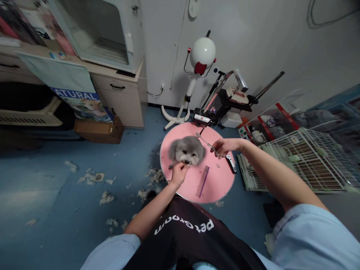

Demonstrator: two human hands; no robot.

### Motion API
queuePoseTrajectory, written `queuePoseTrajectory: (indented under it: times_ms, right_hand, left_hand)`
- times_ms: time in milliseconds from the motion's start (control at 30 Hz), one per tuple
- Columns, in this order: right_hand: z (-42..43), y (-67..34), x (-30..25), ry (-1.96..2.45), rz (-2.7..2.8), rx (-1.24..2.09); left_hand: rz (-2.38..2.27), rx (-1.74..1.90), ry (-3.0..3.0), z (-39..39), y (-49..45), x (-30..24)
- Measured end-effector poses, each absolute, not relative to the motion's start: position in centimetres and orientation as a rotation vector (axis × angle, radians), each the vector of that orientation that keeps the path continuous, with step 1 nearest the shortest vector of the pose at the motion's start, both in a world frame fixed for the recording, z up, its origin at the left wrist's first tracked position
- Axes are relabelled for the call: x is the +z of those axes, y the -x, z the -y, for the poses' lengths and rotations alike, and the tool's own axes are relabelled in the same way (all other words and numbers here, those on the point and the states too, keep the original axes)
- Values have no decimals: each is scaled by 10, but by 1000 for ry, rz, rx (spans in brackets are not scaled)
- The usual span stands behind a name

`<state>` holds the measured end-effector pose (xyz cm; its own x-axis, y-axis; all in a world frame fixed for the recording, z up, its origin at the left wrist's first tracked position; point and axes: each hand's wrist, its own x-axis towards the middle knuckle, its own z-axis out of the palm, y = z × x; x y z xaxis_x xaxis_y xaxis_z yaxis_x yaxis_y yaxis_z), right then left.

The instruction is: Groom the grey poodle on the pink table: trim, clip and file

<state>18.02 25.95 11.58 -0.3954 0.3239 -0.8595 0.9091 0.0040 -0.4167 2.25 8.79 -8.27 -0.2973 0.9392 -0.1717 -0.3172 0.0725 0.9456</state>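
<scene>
A small grey fluffy dog (pixel 187 149) sits on a round pink table (pixel 216 180), facing me. My left hand (pixel 179 173) is closed in a pinch under the dog's chin, holding its muzzle fur. My right hand (pixel 224 146) is closed on a pair of thin metal scissors (pixel 207 143), whose tips point toward the top of the dog's head. A purple comb (pixel 203 181) lies flat on the table in front of me. A black and white clipper (pixel 231 163) lies at the table's right edge.
Clumps of cut fur (pixel 107 197) litter the blue floor on the left. A white stand dryer (pixel 197 63) and a grooming arm stand behind the table. A wire cage (pixel 303 161) lies to the right. A cabinet and a cardboard box (pixel 98 130) stand at left.
</scene>
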Motion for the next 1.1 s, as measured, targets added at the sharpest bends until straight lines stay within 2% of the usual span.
queuePoseTrajectory:
  times_ms: [100,467,700,1100]
  right_hand:
    - [-269,-178,116,-1246,-1704,-1464]
    - [-293,-140,129,-1110,-1688,-1192]
    - [-294,-135,127,-1101,-1691,-1149]
    - [-271,-172,101,-1177,-1810,-1361]
  left_hand:
    - [-1269,1465,-722,-87,-21,-83]
    - [-1293,1468,-719,-84,-20,-87]
    - [-1288,1484,-717,-84,-19,-88]
    - [-1290,1481,-683,-84,-18,-79]
